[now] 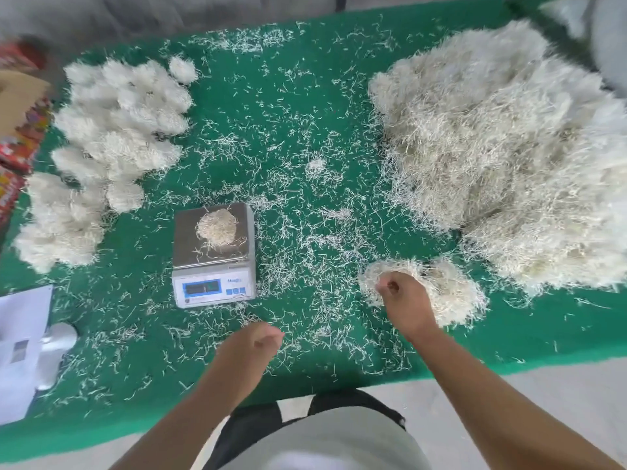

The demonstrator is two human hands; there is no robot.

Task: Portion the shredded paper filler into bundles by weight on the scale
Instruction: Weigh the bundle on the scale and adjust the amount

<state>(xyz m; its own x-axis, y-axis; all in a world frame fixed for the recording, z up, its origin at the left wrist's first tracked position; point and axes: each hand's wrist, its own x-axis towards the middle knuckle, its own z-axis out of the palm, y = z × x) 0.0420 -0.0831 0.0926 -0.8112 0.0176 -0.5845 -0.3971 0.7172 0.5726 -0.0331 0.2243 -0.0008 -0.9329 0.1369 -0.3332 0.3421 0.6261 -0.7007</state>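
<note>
A small digital scale (190, 276) stands on the green cloth, and a little wad of shredded paper (217, 227) lies on its steel pan. A big heap of loose shredded paper (502, 157) fills the right side. In front of it sits a smaller clump (454, 293), and my right hand (405, 305) grips into its left edge with curled fingers. My left hand (252, 346) hovers over the cloth below the scale, fingers loosely curled, holding nothing. Several finished white bundles (112, 130) lie at the left.
Loose paper strands are scattered over the green cloth (298, 103). White sheets of paper (20, 351) and a white object (56, 344) lie at the lower left. Red printed packaging (20, 137) sits at the left edge. The table's front edge runs just above my legs.
</note>
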